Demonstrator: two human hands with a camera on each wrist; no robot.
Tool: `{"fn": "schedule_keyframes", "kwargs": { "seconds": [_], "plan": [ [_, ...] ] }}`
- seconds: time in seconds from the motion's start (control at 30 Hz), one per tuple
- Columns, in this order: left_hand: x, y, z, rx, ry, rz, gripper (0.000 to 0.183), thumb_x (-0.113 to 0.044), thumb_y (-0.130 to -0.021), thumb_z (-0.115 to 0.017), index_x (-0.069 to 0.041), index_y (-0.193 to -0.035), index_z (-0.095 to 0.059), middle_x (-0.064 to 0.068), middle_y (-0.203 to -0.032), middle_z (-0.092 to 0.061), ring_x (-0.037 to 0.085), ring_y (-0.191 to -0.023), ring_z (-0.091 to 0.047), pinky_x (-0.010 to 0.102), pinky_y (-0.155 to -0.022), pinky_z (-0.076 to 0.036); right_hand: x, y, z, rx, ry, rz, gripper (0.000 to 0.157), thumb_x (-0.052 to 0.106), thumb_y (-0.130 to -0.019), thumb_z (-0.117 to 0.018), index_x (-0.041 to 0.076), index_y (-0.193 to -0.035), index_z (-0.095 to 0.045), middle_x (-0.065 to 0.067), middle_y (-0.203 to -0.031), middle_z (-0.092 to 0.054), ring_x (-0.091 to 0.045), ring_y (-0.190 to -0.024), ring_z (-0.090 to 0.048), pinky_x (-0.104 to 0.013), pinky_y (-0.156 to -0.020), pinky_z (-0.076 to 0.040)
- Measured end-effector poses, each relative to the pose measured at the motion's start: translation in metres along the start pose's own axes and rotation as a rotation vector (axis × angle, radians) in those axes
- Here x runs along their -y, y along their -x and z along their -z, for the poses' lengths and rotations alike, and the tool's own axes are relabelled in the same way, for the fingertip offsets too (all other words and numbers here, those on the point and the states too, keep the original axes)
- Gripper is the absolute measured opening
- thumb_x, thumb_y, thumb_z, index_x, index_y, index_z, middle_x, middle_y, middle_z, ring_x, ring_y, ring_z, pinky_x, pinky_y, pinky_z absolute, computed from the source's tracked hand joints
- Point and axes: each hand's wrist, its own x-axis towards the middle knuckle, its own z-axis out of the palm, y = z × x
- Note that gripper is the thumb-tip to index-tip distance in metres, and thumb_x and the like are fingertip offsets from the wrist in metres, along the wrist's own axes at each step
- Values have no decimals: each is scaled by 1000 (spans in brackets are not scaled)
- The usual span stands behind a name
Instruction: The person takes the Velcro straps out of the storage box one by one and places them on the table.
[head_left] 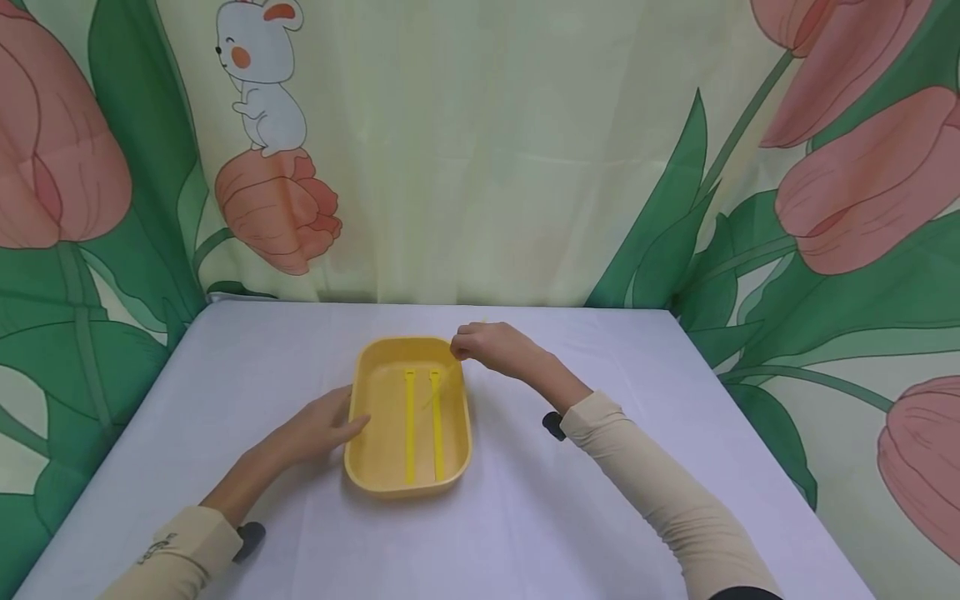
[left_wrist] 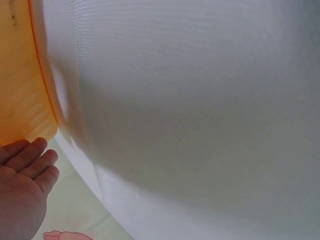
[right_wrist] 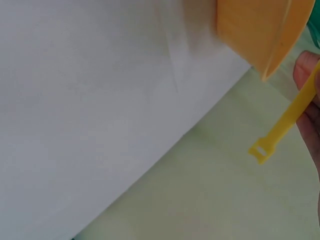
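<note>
A yellow rectangular tray (head_left: 382, 467) stands on the white-covered table, with two yellow cable ties (head_left: 409, 425) lying lengthwise inside it. My left hand (head_left: 326, 425) holds the tray's left side, thumb over the rim and fingers along the outer wall. In the left wrist view, the fingers (left_wrist: 31, 162) are fairly straight beside the tray wall (left_wrist: 22, 75). At the tray's far right corner, my right hand (head_left: 495, 346) pinches another yellow cable tie (right_wrist: 290, 117). Its slotted end sticks out of the fingers in the right wrist view; the rest is hidden by the hand.
White cloth (head_left: 570, 525) covers the table around the tray. Behind the table's far edge hangs a pale curtain (head_left: 480, 167) printed with tulips and a white rabbit. Dark objects (head_left: 553, 425) sit at both wrists, by the beige sleeves.
</note>
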Motion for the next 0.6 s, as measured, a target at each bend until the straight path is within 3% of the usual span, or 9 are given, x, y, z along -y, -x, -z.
{"fn": "schedule_keyframes", "kwargs": {
  "seconds": [0.27, 0.6],
  "plan": [
    [2, 0, -1, -3, 2, 6, 67, -39, -94, -55, -1, -144, -33, 21, -140, -41, 40, -131, -33, 58, -104, -27, -8, 9, -3, 31, -26, -53, 6, 12, -89, -66, 16, -93, -67, 9, -86, -59, -7, -76, -51, -15, -70, -46],
    [3, -2, -2, -4, -6, 18, 69, -38, -94, -54, 1, -145, -30, 23, -142, -39, 41, -131, -32, 57, -105, -26, -10, 19, -2, 57, -16, -59, 6, 10, -89, -65, 16, -90, -68, 9, -84, -57, -6, -71, -50, -16, -64, -44]
  ]
}}
